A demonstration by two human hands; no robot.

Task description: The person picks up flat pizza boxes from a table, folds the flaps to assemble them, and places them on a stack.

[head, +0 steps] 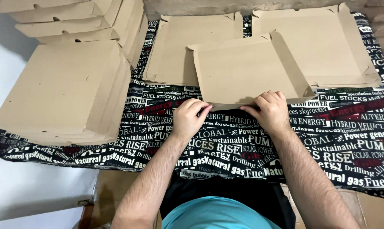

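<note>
While both hands pinch the near edge of a flat cardboard box blank (247,70), the left hand (188,116) and the right hand (270,110) each grasp the narrow flap along that edge, fingers curled over it. The blank lies at the middle of the work surface, overlapping two more flat blanks (179,46) farther back. Uneven pressure between the hands could, in judgement, crease the flap off its score line or tear a corner. A black printed cloth (226,144) covers the table; a tall stack of folded boxes (64,89) sits at left, beside a pale wall (13,186).
</note>
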